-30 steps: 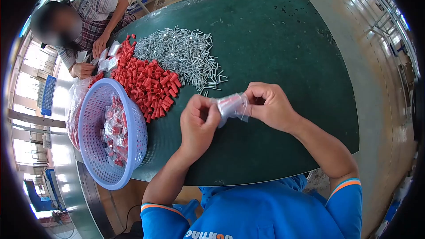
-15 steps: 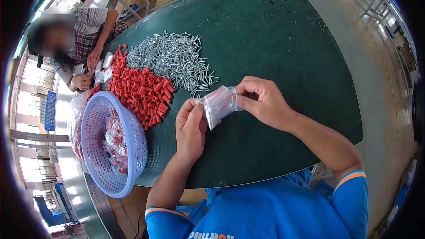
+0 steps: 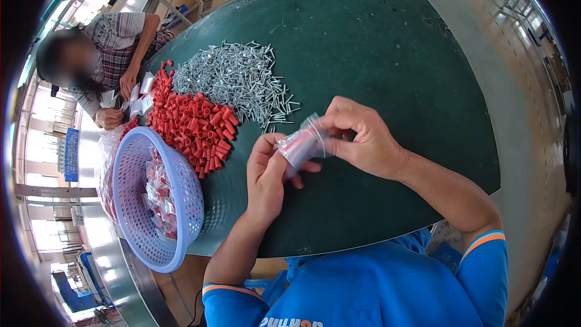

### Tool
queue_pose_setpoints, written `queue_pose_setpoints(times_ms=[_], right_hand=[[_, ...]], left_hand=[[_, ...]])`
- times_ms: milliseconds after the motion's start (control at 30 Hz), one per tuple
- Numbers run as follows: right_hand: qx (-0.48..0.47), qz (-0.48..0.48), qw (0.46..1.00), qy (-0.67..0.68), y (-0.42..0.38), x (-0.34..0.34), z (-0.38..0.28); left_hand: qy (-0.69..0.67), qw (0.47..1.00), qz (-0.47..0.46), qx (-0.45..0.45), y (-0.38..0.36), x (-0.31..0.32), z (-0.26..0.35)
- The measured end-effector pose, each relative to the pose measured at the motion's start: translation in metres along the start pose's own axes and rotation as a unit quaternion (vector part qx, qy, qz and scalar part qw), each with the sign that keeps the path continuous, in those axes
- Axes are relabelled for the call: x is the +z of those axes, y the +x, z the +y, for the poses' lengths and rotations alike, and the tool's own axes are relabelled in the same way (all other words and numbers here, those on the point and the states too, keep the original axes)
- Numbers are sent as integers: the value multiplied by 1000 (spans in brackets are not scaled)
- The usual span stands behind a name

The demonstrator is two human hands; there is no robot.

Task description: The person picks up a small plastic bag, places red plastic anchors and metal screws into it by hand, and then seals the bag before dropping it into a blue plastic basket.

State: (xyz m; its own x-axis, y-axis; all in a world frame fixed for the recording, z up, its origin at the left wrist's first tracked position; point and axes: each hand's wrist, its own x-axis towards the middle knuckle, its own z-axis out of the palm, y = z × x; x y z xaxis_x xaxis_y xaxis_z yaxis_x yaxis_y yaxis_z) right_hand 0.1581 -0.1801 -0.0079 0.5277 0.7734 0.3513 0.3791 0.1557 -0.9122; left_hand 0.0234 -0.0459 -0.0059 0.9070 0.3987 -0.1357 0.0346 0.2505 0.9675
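Observation:
Clear plastic bags (image 3: 301,147) with red marks, apparently a small bundle, are held between my two hands above the green table. My left hand (image 3: 266,172) grips their left side, its thumb on top and its other fingers partly showing underneath. At the right end, my right hand (image 3: 360,136) pinches the plastic between thumb and fingers. The bundle is slightly blurred, so its contents cannot be made out. Left of my hands is a pile of red plastic caps or sleeves (image 3: 196,127), and behind it lies a heap of silver screws (image 3: 233,79).
A lavender perforated basket (image 3: 192,200) holding several filled clear bags stands at the table's left edge. Behind it is a large clear plastic bag (image 3: 108,163). Across the green table (image 3: 387,48), a person (image 3: 124,39) handles small bags (image 3: 144,94) at the far left.
My left hand has shifted slightly right, and more of its fingers show under the bags. The bundle has turned and blurred. My right hand keeps its pinch.

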Motion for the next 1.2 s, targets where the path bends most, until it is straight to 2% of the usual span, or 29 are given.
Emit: queue_pose_setpoints(times_ms=[100,133,200,300,333,400,500,633,700,833,900,1000,1100,1200], right_hand=[[2,-35,999,-8,-3,5,3],[2,-35,999,-8,-3,5,2],[60,-10,998,-28,-2,4,0],[70,-8,997,-8,-1,5,2],[69,-8,998,-7,-1,5,4],[3,4,999,46,-1,5,8],[-5,4,999,47,-1,5,6],[44,-6,997,60,-1,2,-3],[17,-14,999,38,-1,1,-3],[-11,-33,999,19,0,0,-2],[-81,-45,993,-78,3,-2,-2],[-81,-42,985,-148,2,-4,-3],[-100,-84,982,-139,2,-5,-1],[-115,-75,980,-142,2,-2,-3]], left_hand=[[-80,996,-37,-19,-2,7,3],[-79,996,-37,-20,-2,7,3],[-79,995,-57,0,-1,6,4],[-38,996,-77,34,-1,4,-3],[-37,996,-77,35,-1,2,-4],[-45,996,-71,35,-1,0,-7],[-56,995,-67,47,-1,3,-8],[-53,996,-67,8,2,-6,-9],[-79,996,-41,9,3,-1,-7],[-51,997,-53,-2,1,0,-8],[-32,997,-67,-18,2,-4,-10],[11,995,-97,-16,2,-5,-4],[64,995,-78,-16,2,1,0],[26,997,-58,-36,2,0,-1]])
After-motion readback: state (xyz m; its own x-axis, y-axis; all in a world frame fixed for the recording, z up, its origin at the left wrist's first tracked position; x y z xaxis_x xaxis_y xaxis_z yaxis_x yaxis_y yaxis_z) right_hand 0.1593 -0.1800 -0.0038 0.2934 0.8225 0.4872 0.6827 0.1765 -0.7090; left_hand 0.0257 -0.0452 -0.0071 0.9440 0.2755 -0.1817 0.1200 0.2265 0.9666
